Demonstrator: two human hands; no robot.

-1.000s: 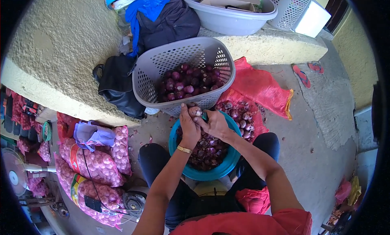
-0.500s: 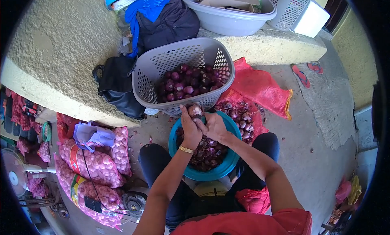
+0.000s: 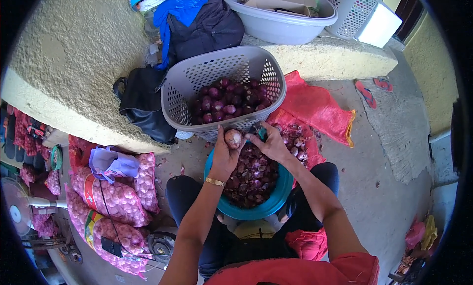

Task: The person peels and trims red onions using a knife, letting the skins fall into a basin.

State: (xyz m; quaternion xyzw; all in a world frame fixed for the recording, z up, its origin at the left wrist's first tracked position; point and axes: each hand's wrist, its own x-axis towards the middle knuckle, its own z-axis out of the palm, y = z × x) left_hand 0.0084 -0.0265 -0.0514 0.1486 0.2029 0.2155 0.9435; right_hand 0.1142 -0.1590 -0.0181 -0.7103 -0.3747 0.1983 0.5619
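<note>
Over the near rim of the grey basket, my left hand (image 3: 225, 156) holds a red onion (image 3: 233, 138) with pale, dry skin. Just to its right, my right hand (image 3: 272, 146) is closed around a small teal-handled tool (image 3: 260, 131), whose working end I cannot make out. The right thumb points toward the onion, close to it. Beneath both hands stands a teal basin (image 3: 285, 189) full of dark purple onion skins (image 3: 251, 181). The grey perforated basket (image 3: 172, 100) in front holds a pile of shiny purple onions (image 3: 229, 100).
Right of the basin, unpeeled onions (image 3: 297, 147) lie on an opened red mesh sack (image 3: 315, 107). Filled mesh sacks (image 3: 116, 201) and a fan (image 3: 22, 211) are at the left. A black bag (image 3: 143, 102) leans by the basket. Flip-flops (image 3: 365, 93) lie at the right.
My right hand has drawn back a little to the right, away from the onion, and the teal tool shows more. My left hand has shifted slightly left and down with the onion.
</note>
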